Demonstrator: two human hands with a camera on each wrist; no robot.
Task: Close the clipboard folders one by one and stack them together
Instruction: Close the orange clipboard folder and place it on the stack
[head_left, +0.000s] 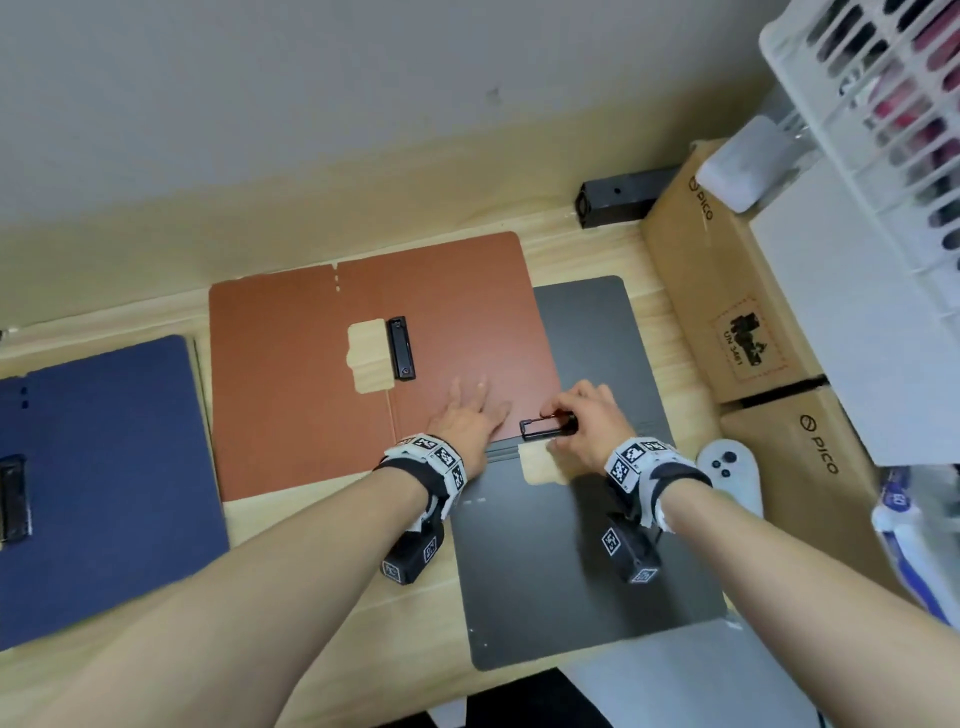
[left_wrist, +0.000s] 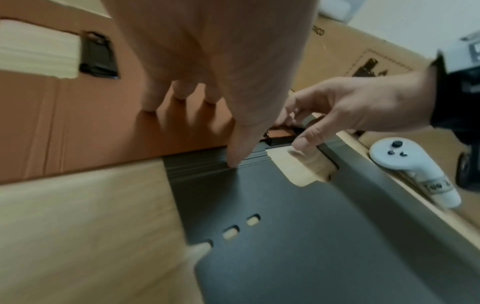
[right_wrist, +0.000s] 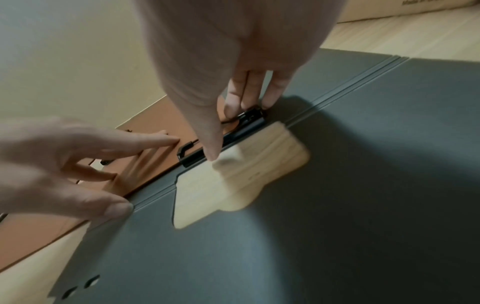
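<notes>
The right hand (head_left: 587, 423) is pinching the black clip (head_left: 548, 426) of the grey folder (head_left: 571, 561), fingers curled over it, thumb at its near edge. Just to its left, the left hand (head_left: 467, 421) is lying flat, fingers straight, on the brown folder (head_left: 291, 395), which is lying open and overlapping the grey one's far half. The blue folder (head_left: 104, 467) is sitting at the far left of the table (head_left: 322, 597). Cardboard boxes (head_left: 727, 291) are standing on the right.

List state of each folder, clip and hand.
brown folder: open flat, overlapping grey folder
grey folder: open flat
blue folder: open flat
grey folder's clip: pinched by right hand
left hand: flat on brown folder
</notes>
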